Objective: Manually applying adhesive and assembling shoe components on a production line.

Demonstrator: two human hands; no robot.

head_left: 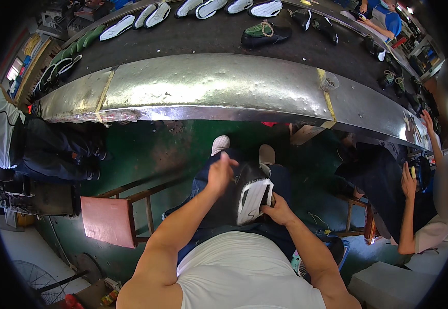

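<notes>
On my lap lies a black shoe upper (pixel 244 175) with a white insole side (pixel 253 201) facing up. Pale stitches run along one edge, and a dark curved line marks the white part. My right hand (pixel 280 209) grips its right edge, the thumb over the white rim and the other fingers mostly hidden. Raised beside the upper's far left end is my left hand (pixel 221 174), its fingers bent with one sticking out. Whatever may be between those fingers is too small to make out.
A long metal-edged bench (pixel 208 82) spans the front, bearing white-soled uppers (pixel 211 8) and a green-and-black shoe (pixel 265 34). A clear cup (pixel 329 81) sits on its edge. A pink-topped stool (pixel 108 221) stands left. Co-workers sit at both sides; one hand (pixel 408 181) shows right.
</notes>
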